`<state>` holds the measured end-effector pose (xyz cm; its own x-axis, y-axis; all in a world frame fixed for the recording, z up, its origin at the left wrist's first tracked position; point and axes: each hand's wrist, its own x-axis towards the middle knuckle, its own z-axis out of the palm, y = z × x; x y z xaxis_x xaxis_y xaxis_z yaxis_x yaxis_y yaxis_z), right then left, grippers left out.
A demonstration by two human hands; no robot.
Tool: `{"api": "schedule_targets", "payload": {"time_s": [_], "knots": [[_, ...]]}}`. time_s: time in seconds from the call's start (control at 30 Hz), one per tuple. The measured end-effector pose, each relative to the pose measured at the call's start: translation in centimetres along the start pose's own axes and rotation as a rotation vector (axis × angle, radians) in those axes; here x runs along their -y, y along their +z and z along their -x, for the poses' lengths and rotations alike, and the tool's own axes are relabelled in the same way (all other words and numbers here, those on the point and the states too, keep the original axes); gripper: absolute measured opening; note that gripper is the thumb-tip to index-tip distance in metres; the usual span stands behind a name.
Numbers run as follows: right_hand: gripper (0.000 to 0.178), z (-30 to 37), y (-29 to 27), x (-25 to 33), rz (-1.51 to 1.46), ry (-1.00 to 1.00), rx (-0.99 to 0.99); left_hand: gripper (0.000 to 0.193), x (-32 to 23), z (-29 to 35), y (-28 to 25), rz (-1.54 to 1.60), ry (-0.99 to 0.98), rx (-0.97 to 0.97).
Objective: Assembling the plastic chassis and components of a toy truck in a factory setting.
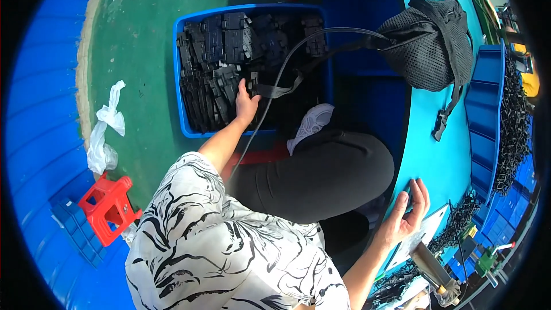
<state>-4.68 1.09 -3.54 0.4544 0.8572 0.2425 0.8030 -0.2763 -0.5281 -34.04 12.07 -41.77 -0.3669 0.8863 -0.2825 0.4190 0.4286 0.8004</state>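
My left hand [247, 106] reaches down into a blue bin [178, 103] on the floor. Its fingers and thumb close around the near end of a black plastic part [253, 82] among the others; the grip is partly hidden. Stacked rows of similar black molded parts [215, 37] fill much of the bin, some upright and some flat. My right hand [406, 218] rests at the edge of the turquoise worktable [439, 166], fingers stretched and apart, holding nothing.
A black mesh bag [427, 46] with straps lies on the table, a strap and grey cable trailing over the bin. Blue trays [482, 109] hold small black pieces. A green-handled metal fixture [487, 261] stands beyond. Red stool [109, 209] and white plastic bag [106, 129] are at left.
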Motion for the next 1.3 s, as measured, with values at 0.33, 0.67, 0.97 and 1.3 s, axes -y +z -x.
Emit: {"api": "schedule_targets", "payload": {"time_s": [0.33, 0.67, 0.97, 1.3], "knots": [[0.028, 0.1, -0.1, 0.0, -0.014, -0.001, -0.010, 0.039, -1.7, 6.1, 2.2, -0.276, 0.336, 0.411], [0.028, 0.1, -0.1, -0.1, 0.015, 0.003, -0.010, 0.032, 0.8, 6.0, 6.6, -0.212, -0.115, 0.455], [0.028, -0.2, 0.0, 0.1, 0.010, -0.017, -0.003, 0.044, -1.1, 2.9, 8.3, -0.175, -0.215, 0.400], [0.027, -0.2, -0.1, 0.1, 0.038, -0.041, -0.009, 0.052, -3.2, 1.4, 8.3, -0.336, -0.332, 0.574]]}}
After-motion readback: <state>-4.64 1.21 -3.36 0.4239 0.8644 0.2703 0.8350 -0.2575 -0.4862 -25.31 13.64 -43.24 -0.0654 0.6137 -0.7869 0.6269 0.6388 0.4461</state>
